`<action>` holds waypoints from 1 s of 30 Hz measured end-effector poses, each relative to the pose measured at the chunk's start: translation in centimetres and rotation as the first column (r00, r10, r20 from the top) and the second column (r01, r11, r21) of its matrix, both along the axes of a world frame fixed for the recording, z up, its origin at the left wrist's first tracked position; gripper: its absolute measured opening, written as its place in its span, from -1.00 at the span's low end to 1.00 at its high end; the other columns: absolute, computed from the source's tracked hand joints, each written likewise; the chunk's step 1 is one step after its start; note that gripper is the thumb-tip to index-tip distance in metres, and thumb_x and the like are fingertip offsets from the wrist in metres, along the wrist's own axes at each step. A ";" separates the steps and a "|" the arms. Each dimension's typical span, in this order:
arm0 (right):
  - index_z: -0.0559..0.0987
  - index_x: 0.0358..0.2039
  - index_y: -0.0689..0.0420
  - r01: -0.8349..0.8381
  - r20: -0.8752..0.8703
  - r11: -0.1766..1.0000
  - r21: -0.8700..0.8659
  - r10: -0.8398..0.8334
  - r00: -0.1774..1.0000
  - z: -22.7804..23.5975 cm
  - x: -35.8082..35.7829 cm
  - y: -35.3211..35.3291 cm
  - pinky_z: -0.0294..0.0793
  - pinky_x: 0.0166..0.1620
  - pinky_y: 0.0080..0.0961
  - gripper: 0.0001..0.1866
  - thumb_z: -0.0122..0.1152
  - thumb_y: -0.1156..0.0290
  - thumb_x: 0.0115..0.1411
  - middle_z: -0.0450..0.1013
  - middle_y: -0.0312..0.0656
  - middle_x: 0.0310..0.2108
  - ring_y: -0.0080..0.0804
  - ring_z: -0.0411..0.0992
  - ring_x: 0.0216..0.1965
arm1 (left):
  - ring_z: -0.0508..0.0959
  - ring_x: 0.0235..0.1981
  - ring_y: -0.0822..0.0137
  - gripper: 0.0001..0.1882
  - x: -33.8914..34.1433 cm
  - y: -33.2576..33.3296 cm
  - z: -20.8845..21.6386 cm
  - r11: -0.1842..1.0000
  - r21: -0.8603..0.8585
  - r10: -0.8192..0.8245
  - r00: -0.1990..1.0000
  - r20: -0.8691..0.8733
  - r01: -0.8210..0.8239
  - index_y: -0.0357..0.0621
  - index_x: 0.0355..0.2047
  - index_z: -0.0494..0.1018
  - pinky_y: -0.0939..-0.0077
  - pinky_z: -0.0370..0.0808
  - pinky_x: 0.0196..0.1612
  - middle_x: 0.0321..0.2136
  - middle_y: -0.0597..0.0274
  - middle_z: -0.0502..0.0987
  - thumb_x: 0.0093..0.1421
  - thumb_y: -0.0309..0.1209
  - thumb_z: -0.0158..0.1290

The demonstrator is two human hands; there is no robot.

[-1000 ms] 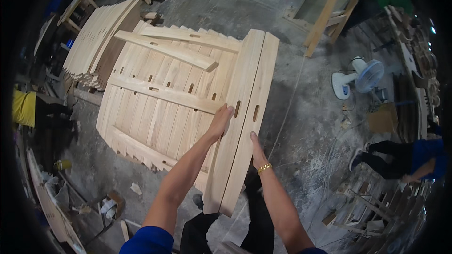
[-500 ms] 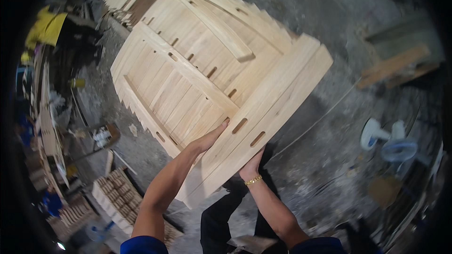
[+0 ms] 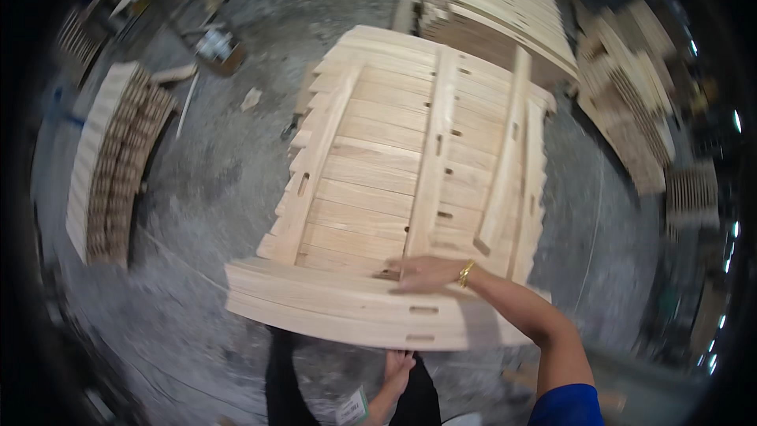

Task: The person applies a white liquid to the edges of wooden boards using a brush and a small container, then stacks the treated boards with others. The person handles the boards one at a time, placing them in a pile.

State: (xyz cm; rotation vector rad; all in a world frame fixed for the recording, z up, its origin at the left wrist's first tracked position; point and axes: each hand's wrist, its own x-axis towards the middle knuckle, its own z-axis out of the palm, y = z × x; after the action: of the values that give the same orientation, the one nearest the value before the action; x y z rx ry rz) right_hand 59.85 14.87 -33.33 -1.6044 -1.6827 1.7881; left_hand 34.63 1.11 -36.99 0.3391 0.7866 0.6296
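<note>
Holding a slatted wooden panel over a workshop floor

Standing on a grey, dusty concrete floor (image 3: 213, 189) strewn with scraps, the person is ringed by timber: a curved row of stacked pale wooden slats (image 3: 106, 166) on the left, a pile of long pale boards (image 3: 505, 16) at the top, and more stacked wooden pieces (image 3: 631, 110) on the right. The picture is blurred toward its rim.

The large pale wooden slatted panel (image 3: 410, 181) fills the middle of the view, held above the floor in front of the person's body. Its long axis runs away from the person, the far end pointing toward the board pile and the near end closest to the dark trouser legs. The slats lie crosswise; three lengthwise battens run over them, each with small dark slots. Slat ends along the left edge form a stepped, toothed outline. A thick curved wooden rail (image 3: 347, 308) crosses the near end, with two slots in its face.

The right hand (image 3: 430, 274), a gold bracelet at its wrist, lies flat and open-fingered on the panel's near end, pressing rather than clasping. The left hand (image 3: 397, 369) reaches up beneath the rail, touching its underside; whether its fingers are closed cannot be told
</note>
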 end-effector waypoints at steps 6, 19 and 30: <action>0.03 0.18 0.25 -0.354 -0.007 0.935 0.031 0.355 0.935 -4.7 -4.3 4.0 -0.08 0.19 -0.32 -0.25 -0.45 -0.13 0.21 0.12 0.13 0.10 -0.04 0.02 0.16 | 0.26 0.05 0.21 -0.28 3.9 -5.0 -9.2 0.876 -0.170 0.456 0.890 -0.014 -0.451 -0.13 0.08 0.11 0.22 0.27 0.08 0.01 0.12 0.26 0.02 0.02 0.00; -0.14 0.22 0.20 0.026 -0.297 0.997 -0.077 -0.048 0.954 11.8 -16.9 4.8 -0.31 0.25 -0.39 -0.01 -0.44 -0.39 0.04 -0.19 -0.07 0.26 -0.25 -0.25 0.28 | 0.27 0.04 0.16 -0.17 -2.3 11.5 7.5 0.826 0.107 0.549 0.833 0.069 -0.553 -0.04 0.16 -0.05 0.19 0.30 0.04 0.05 0.09 0.18 0.00 0.12 -0.06; 0.26 0.05 0.18 0.507 -0.415 0.834 -0.219 -0.550 0.725 29.8 -33.0 15.6 0.28 -0.10 -0.62 -0.49 -0.03 0.15 0.17 0.29 -0.32 -0.13 -0.58 0.25 -0.15 | 0.25 0.04 0.13 -0.14 -23.7 24.9 31.1 0.815 0.312 0.475 0.872 0.121 -0.488 -0.03 0.18 -0.16 0.20 0.29 0.02 0.05 0.04 0.14 0.01 0.12 -0.09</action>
State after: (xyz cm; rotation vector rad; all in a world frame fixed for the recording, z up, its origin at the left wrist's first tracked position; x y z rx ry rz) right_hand 26.90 30.50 -3.56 -1.3481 -0.8233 1.7557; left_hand 10.89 26.05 -5.93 0.4390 0.7309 1.2577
